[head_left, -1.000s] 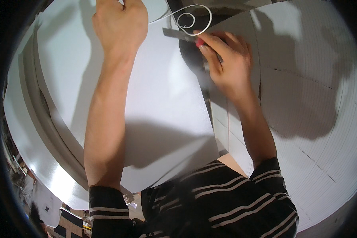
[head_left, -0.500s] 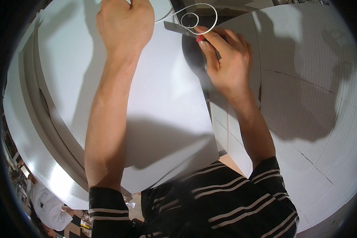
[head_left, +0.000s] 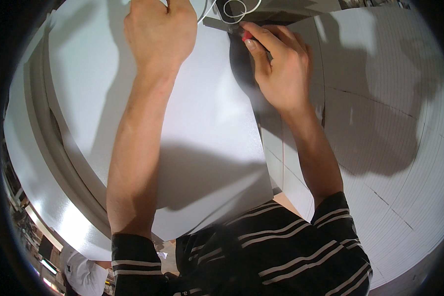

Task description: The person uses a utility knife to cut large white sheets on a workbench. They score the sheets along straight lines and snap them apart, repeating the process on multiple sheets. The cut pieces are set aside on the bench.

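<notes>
We judge the step in hand to be blade work at the right-hand edge of the white panel [head_left: 207, 128], which spreads flat beneath the left forearm; our right hand [head_left: 283, 64] is closed in a pinch, thumb and forefinger on the red-handled blade tool [head_left: 246, 35], whose flat grey blade [head_left: 216, 24] points left across that edge; a thin white strip [head_left: 254, 9] curls in loops just beside it (partly cut off by the picture's upper rim). Our left hand [head_left: 160, 34] is bent into a loose fist over the panel; its fingertips lie out of view, so we cannot tell how far they close or whether they grip anything. The next move, as we see it, calls for a level blade, a steady panel, and the loose strip kept clear of the cutting side; pale ribbed boards [head_left: 370, 207] stand to the right. As for writing, we find only a tiny pale mark [head_left: 185, 293] low on the striped black garment [head_left: 261, 246], and a small dark mark on a co-worker's white top [head_left: 88, 277]; both too small to make out.
</notes>
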